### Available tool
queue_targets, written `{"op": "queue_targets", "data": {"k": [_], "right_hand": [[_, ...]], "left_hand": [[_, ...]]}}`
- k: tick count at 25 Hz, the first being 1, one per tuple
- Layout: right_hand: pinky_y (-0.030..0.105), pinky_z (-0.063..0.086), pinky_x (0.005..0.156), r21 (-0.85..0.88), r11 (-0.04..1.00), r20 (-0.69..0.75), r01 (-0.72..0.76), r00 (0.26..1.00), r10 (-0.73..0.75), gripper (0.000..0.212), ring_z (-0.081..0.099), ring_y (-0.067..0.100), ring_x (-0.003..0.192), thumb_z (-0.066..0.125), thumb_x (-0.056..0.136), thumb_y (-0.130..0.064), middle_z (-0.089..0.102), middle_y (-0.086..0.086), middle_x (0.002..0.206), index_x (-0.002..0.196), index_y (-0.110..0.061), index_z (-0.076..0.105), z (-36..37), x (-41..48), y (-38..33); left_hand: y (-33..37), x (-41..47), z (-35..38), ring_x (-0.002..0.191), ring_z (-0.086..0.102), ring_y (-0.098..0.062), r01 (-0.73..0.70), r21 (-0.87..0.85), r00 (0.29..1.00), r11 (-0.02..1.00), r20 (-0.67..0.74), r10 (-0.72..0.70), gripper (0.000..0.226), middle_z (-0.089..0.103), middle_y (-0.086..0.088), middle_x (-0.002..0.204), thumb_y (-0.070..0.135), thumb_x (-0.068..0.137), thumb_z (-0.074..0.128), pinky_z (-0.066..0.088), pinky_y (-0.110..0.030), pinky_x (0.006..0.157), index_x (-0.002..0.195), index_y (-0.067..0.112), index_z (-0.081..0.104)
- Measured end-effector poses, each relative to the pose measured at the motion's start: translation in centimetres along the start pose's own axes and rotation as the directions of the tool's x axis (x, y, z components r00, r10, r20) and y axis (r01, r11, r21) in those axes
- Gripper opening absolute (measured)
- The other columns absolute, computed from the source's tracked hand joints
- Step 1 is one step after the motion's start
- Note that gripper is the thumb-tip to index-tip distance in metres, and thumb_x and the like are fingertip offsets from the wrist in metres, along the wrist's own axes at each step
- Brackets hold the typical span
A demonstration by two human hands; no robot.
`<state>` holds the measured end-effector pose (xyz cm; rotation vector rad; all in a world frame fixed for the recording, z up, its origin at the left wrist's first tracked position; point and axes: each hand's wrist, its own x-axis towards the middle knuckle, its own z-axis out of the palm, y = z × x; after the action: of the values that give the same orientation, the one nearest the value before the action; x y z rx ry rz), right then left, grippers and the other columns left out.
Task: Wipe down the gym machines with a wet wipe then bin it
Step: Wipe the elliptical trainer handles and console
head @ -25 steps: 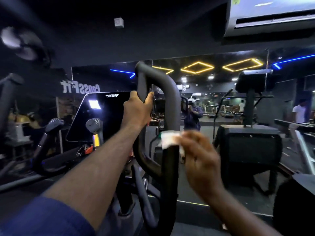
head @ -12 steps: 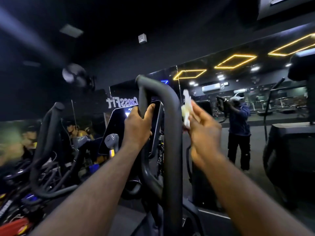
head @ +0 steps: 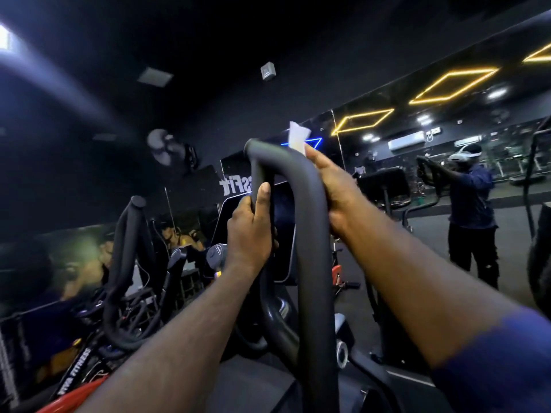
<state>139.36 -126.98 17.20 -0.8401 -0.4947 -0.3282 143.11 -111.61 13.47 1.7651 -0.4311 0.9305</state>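
Wet wipe at the top bend of the looped black padded handlebar (head: 310,234)

The left hand (head: 250,234) grips the loop's left bar. The right hand (head: 334,189) pinches the small white wet wipe (head: 298,138) against the top right bend, with the free end sticking up. With so little held, the wipe could slip off the curve. A dark console screen (head: 283,222) sits just behind, and 1 similar black handle (head: 128,234) stands left.

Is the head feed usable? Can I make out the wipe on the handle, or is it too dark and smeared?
Head view: room dim, yet the white wet wipe stands out at the top of the black handlebar, held by the right hand; centre fairly sharp. Head view edges: light smeared upper left, wide-angle bending.
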Motion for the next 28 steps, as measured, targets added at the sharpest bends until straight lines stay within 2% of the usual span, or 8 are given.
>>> {"op": "queue_targets", "data": {"k": [5, 8, 10, 13, 16, 21, 24, 28], "right_hand": [[0.035, 0.062, 0.081, -0.184, 0.982, 0.067, -0.032, 0.997, 0.045, 0.051, 0.071, 0.024, 0.095, 0.056, 0.095, 0.001, 0.075, 0.012, 0.122, 0.139, -0.024, 0.063, -3.5, -7.5, 3.3], [0.043, 0.054, 0.106, -0.185, 0.957, -0.023, 0.221, 0.973, -0.229, 0.056, 0.067, 0.017, 0.122, 0.065, 0.084, 0.01, 0.073, 0.0, 0.129, 0.131, -0.02, 0.066, -5.2, -12.1, 6.8], [0.034, 0.047, 0.114, -0.436, 0.793, 0.041, 0.426, 0.889, -0.455, 0.055, 0.06, 0.007, 0.131, 0.056, 0.094, 0.018, 0.068, -0.01, 0.134, 0.135, -0.018, 0.064, -5.2, -11.6, 6.7], [0.021, 0.042, 0.114, -0.806, 0.335, 0.209, 0.489, 0.763, -0.611, 0.049, 0.055, 0.0, 0.135, 0.056, 0.101, 0.006, 0.059, -0.011, 0.145, 0.145, -0.015, 0.058, -5.6, -11.4, 7.2], [0.039, 0.043, 0.118, -0.915, 0.176, 0.257, 0.363, 0.861, -0.439, 0.039, 0.056, 0.012, 0.138, 0.057, 0.105, -0.04, 0.063, -0.009, 0.144, 0.143, -0.034, 0.062, -9.0, -16.9, 12.4], [0.044, 0.041, 0.12, -0.804, -0.38, 0.588, 0.457, 0.703, -0.401, 0.032, 0.049, 0.027, 0.145, 0.05, 0.109, -0.003, 0.057, 0.014, 0.149, 0.137, -0.001, 0.063, -4.5, -20.8, 10.2], [0.045, 0.037, 0.123, -0.812, -0.48, 0.532, 0.333, 0.76, -0.374, 0.034, 0.044, 0.032, 0.148, 0.042, 0.108, 0.002, 0.059, 0.018, 0.145, 0.134, 0.005, 0.065, -1.6, -16.6, 8.7], [0.051, 0.037, 0.121, -0.793, -0.565, 0.463, 0.227, 0.828, -0.316, 0.043, 0.041, 0.03, 0.15, 0.053, 0.098, 0.013, 0.053, 0.014, 0.153, 0.139, 0.003, 0.06, -4.0, -25.8, 15.6]], "left_hand": [[0.4, 0.0, -0.2, 0.05, 0.067, -0.029, 0.012, -0.038, 0.999, 0.999, 0.036, -0.011, 0.065, 0.068, -0.013, 0.066, 0.07, 0.101, 0.042, 0.059, -0.045, 0.052, 0.088, 0.008, 0.056], [0.2, 0.1, -0.1, 0.046, 0.063, -0.024, 0.021, -0.088, 0.999, 0.996, 0.042, -0.018, 0.055, 0.063, -0.01, 0.064, 0.065, 0.103, 0.045, 0.052, -0.035, 0.046, 0.087, 0.013, 0.054], [0.2, 0.0, -0.2, 0.052, 0.066, -0.028, 0.024, -0.096, 0.999, 0.995, 0.05, -0.02, 0.055, 0.065, -0.012, 0.069, 0.067, 0.101, 0.046, 0.054, -0.039, 0.049, 0.086, 0.016, 0.053], [-0.1, -0.2, -0.3, 0.07, 0.071, -0.036, 0.028, -0.1, 0.998, 0.995, 0.057, -0.023, 0.055, 0.07, -0.01, 0.076, 0.074, 0.095, 0.05, 0.061, -0.054, 0.067, 0.082, 0.021, 0.057], [-0.9, -0.1, -0.4, 0.068, 0.071, -0.027, 0.038, -0.126, 0.997, 0.991, 0.076, -0.029, 0.051, 0.069, -0.003, 0.073, 0.072, 0.094, 0.055, 0.062, -0.047, 0.069, 0.084, 0.021, 0.059], [-2.1, -0.3, -0.7, 0.055, 0.052, -0.002, 0.003, -0.126, 0.993, 0.992, 0.117, 0.011, 0.038, 0.056, 0.01, 0.072, 0.053, 0.096, 0.067, 0.037, -0.009, 0.05, 0.099, 0.015, 0.06], [-2.9, -1.2, -0.9, 0.071, 0.06, -0.013, -0.005, -0.173, 0.989, 0.985, 0.143, 0.03, 0.044, 0.062, 0.007, 0.08, 0.049, 0.093, 0.069, 0.046, -0.02, 0.067, 0.111, 0.009, 0.063], [-4.7, -3.4, -1.1, 0.08, 0.061, -0.02, 0.027, -0.25, 0.982, 0.968, 0.185, 0.021, 0.04, 0.069, -0.003, 0.096, 0.043, 0.093, 0.069, 0.047, -0.027, 0.071, 0.114, 0.01, 0.062]]}}
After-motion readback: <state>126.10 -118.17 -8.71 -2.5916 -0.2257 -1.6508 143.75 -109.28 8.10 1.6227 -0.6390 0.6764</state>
